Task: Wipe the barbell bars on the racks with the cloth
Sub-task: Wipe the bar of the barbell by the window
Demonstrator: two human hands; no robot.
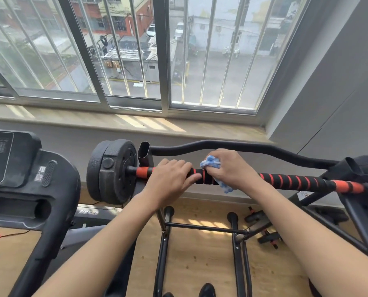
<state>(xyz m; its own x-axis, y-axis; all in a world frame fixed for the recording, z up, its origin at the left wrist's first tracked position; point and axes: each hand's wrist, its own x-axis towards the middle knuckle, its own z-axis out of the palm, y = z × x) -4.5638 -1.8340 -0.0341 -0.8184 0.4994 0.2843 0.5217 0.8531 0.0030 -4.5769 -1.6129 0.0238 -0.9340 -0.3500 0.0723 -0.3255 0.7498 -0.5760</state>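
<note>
Both hands on the barbell bar (pixel 286 181), left hand (pixel 170 179) gripping it, right hand (pixel 228 168) clutching a half-hidden cloth (pixel 211 162).

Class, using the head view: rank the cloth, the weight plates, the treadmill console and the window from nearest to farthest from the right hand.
1. Cloth: gripped in the right hand, on the bar.
2. Weight plates: at the bar's left end, past the left hand.
3. Treadmill console: far left.
4. Window: behind the rack, beyond the sill, so farthest in depth.
</note>
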